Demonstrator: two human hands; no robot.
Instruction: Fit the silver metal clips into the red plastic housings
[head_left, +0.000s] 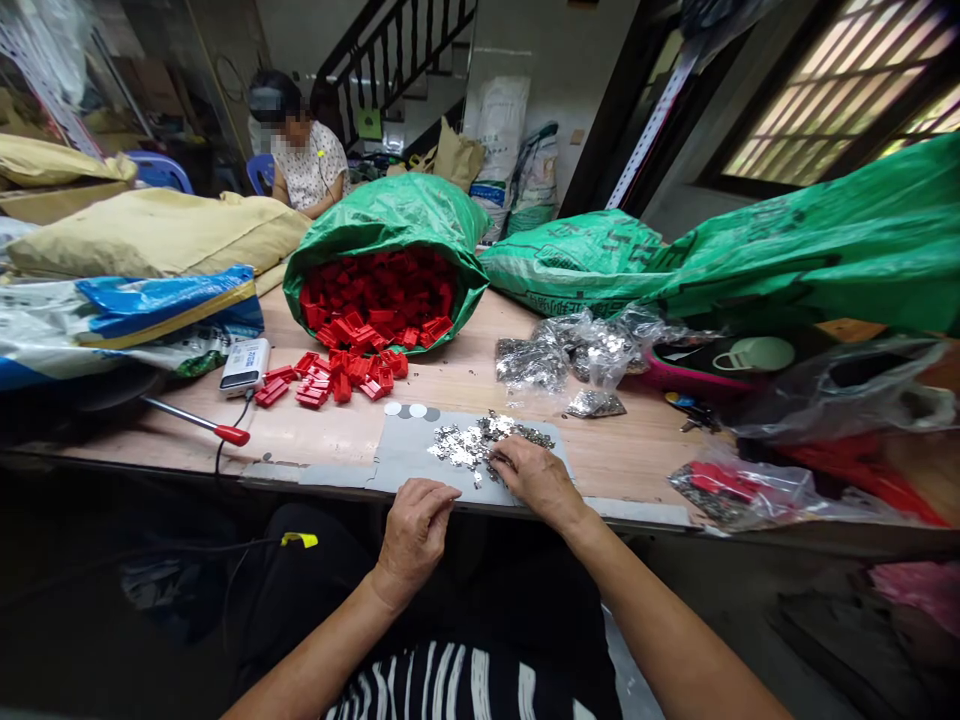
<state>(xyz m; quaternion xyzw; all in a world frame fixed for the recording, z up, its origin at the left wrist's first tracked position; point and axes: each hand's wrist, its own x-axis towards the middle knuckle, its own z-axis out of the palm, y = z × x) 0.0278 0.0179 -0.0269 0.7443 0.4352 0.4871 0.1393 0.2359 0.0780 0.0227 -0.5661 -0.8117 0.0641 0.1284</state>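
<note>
A spread of small shiny metal pieces point(465, 445) lies on a grey mat point(401, 455) at the table's front edge. My right hand point(536, 480) reaches into the right side of this pile, its thumb and fingertips pinched together among the pieces. Whatever is between those fingertips is too small to name. Close by, at the mat's front edge, my left hand point(418, 530) is closed with thumb and fingers together. What it holds, if anything, is hidden. Red plastic parts point(337, 375) lie loose beyond the mat, spilling from an open green sack point(397, 215).
A power bank point(245, 367) with a cable and a red-tipped lever point(232, 434) are at left. Clear bags of metal pieces point(532, 360) lie right of centre. More green sacks point(585, 260) line the back right. Another person point(307, 150) sits across the table.
</note>
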